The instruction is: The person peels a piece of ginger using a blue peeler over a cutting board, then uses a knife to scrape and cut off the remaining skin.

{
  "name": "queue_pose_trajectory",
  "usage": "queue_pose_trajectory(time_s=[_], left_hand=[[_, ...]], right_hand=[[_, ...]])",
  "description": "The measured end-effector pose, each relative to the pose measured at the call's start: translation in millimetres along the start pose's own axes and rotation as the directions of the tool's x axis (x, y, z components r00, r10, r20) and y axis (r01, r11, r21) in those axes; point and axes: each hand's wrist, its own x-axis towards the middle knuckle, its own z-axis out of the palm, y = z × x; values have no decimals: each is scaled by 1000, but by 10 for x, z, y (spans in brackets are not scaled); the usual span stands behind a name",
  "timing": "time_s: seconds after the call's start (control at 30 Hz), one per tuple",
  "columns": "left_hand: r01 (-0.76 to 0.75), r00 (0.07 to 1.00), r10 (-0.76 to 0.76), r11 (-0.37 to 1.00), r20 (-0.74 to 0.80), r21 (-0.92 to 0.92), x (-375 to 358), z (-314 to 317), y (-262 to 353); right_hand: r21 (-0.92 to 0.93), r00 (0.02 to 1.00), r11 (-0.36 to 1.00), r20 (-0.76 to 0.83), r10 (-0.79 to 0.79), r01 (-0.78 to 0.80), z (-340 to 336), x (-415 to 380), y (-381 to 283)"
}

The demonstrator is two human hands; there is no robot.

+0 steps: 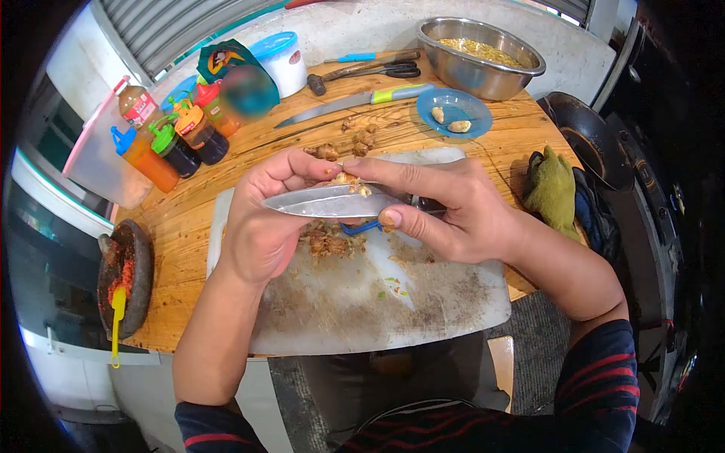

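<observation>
My right hand (461, 208) is closed around a small knife (325, 202), its thumb and forefinger pressed along the blade, which points left. In the fingers of my left hand (266, 208) is a partly peeled piece of ginger (347, 181), touching the knife's upper edge. Both hands hover over the white cutting board (362, 317). Brown peelings (326, 243) lie on the board beneath the blade. A blue-edged object (361, 228) shows there too, mostly hidden. Unpeeled knobbly ginger pieces (362, 140) rest beyond my hands. Two peeled pieces (458, 126) sit on a blue plate (481, 121).
Behind lie a large knife (325, 110), a hammer (317, 83) and scissors (404, 70), with a metal bowl (529, 69) at back right. Sauce bottles (200, 136) stand left, above a stone mortar (140, 302) with a yellow spoon (118, 309). A green cloth (551, 192) hangs right.
</observation>
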Motion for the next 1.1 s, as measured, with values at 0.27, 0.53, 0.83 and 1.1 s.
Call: queue_pose_trajectory(time_s=[0.27, 0.53, 0.83, 1.1], left_hand=[[-73, 995, 80, 992, -62, 103, -35, 65, 16], [-116, 988, 130, 981, -87, 157, -54, 156, -11], [-23, 993, 18, 999, -116, -45, -16, 109, -1], [-51, 998, 51, 998, -23, -22, -9, 2, -25]], right_hand=[[63, 998, 996, 36, 59, -61, 29, -22, -56], [64, 991, 998, -131, 12, -3, 184, -46, -20], [156, 986, 987, -165, -13, 40, 115, -16, 23], [-35, 990, 996, -108, -86, 83, 109, -17, 48]])
